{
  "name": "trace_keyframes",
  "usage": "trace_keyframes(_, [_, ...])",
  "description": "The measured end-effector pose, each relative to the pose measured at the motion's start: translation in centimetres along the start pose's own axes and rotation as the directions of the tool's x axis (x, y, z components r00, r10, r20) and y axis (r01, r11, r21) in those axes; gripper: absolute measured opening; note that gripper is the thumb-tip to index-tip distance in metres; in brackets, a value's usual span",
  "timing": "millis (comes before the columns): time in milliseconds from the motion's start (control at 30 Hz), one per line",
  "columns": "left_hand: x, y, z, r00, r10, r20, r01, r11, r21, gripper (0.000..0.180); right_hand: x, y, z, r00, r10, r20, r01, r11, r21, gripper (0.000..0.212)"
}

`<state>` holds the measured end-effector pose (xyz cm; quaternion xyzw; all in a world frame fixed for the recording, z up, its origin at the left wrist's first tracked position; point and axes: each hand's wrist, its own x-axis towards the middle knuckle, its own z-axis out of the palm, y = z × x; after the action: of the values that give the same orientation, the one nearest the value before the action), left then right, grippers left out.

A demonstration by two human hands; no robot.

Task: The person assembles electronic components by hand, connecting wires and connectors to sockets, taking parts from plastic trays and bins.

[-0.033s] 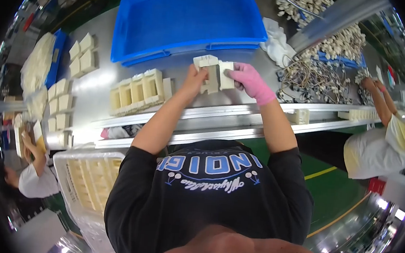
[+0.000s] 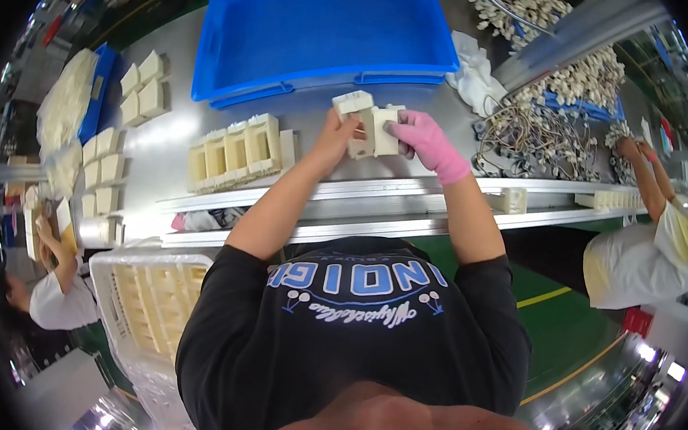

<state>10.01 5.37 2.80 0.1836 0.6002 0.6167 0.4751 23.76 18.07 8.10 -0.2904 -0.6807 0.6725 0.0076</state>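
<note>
Above the near edge of the metal bench, my bare left hand [image 2: 335,139] is closed round a cream plastic housing [image 2: 353,101] with an opening in its side. My right hand [image 2: 426,143], in a pink glove, pinches a flat cream rectangular piece [image 2: 385,132] between thumb and fingers. That piece stands upright against the housing's right side; whether the two are joined I cannot tell. Left of my hands, a row of similar cream housings [image 2: 236,156] stands on the bench, open sides showing.
A big blue tray [image 2: 244,98] lies beyond my hands. Tangled cables [image 2: 527,144] and a heap of small white connectors [image 2: 589,73] fill the right, near a metal post [image 2: 576,43]. Cream pieces [image 2: 105,170] stand at left. A white crate [image 2: 105,277] is below. Co-workers sit at both sides.
The flat piece in my right hand has moved left and closed the gap to the housing. My left hand keeps its hold. The whole view has shifted slightly.
</note>
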Motion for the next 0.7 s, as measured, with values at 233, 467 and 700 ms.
trace_keyframes(233, [-1.6, 0.2, 1.2, 0.985, 0.170, 0.044, -0.175, 0.972, 0.155, 0.028, -0.2, 2.1, 4.8, 0.750, -0.592, -0.296, 0.275, 0.685, -0.675, 0.024])
trace_keyframes(467, [-1.0, -0.9, 0.2, 0.933, 0.306, 0.191, -0.318, 0.948, 0.035, 0.033, -0.9, 1.7, 6.7, 0.702, -0.600, -0.383, 0.438, 0.788, -0.432, 0.039])
trace_keyframes(700, [-0.5, -0.5, 0.6, 0.942, 0.277, 0.187, -0.278, 0.960, -0.020, 0.038, -0.8, 1.7, 6.4, 0.633, -0.671, -0.387, 0.497, 0.735, -0.462, 0.038])
